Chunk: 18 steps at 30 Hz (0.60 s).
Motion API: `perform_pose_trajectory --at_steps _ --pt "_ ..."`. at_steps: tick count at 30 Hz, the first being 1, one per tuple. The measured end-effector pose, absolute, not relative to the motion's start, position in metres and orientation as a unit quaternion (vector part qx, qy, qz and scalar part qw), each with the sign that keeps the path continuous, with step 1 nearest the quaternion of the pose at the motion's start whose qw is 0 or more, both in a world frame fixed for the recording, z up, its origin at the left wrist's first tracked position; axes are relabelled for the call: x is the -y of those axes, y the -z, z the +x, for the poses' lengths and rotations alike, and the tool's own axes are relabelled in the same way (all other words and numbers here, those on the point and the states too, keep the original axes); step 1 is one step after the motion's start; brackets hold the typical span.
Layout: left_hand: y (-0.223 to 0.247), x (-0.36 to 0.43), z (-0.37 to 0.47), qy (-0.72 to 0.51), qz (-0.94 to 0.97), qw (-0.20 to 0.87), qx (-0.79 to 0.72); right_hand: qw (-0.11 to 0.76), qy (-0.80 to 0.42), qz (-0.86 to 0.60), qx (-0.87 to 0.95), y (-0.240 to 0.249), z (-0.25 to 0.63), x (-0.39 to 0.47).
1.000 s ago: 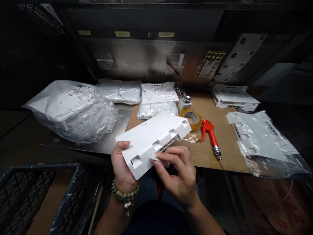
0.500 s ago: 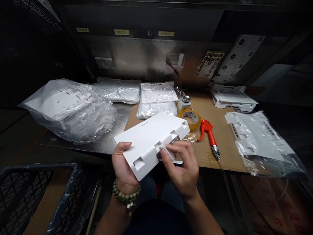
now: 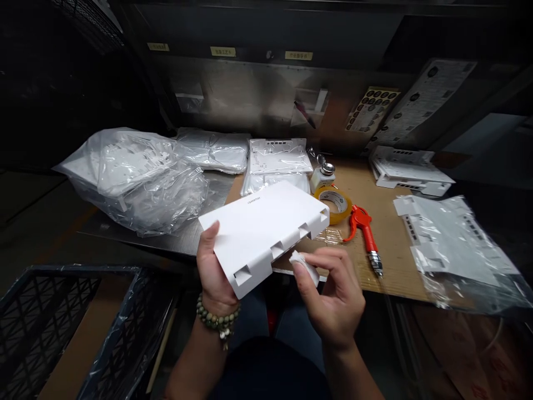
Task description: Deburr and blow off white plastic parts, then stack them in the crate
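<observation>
A white plastic cover [image 3: 266, 222] with square notches along its near edge is tilted up in front of me. My left hand [image 3: 215, 272] grips its left end, thumb on top and the other fingers hidden beneath. Small dark lettering shows near the cover's far edge. Just off the notched edge, my right hand [image 3: 333, 289] pinches a small folded white cloth or wipe [image 3: 305, 266] between thumb and fingers. The cloth is apart from the cover.
On the cardboard-covered bench [image 3: 358, 261] lie a yellow tape roll [image 3: 339, 205], a red air gun [image 3: 366, 233] and a small bottle [image 3: 322, 176]. Bagged white parts [image 3: 129, 172] sit left, another bagged cover [image 3: 453, 239] right. A dark crate [image 3: 120, 311] stands low at left.
My right hand has drawn the cloth away from the cover's notched edge, toward the right. The cover is still in my left hand. The whole view has shifted slightly.
</observation>
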<state>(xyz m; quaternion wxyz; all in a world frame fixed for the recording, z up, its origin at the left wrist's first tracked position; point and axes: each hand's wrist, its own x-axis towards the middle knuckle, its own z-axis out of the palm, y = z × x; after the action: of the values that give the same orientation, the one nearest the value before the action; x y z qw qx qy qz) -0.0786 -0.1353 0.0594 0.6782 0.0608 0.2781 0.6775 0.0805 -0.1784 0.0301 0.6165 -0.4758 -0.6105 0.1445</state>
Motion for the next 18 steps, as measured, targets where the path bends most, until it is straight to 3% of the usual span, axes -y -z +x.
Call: perform_pose_trajectory --at_steps 7,12,18 --pt "-0.040 0.127 -0.113 -0.625 0.177 0.725 -0.230 0.716 -0.126 -0.510 0.459 -0.013 0.096 0.174" --pt "-0.024 0.130 -0.126 -0.652 0.144 0.681 -0.302 0.721 -0.139 -0.549 0.399 -0.003 0.113 0.168" --pt "-0.024 0.133 -0.120 -0.677 0.128 0.674 -0.267 0.740 -0.126 -0.520 0.408 -0.010 0.117 0.169"
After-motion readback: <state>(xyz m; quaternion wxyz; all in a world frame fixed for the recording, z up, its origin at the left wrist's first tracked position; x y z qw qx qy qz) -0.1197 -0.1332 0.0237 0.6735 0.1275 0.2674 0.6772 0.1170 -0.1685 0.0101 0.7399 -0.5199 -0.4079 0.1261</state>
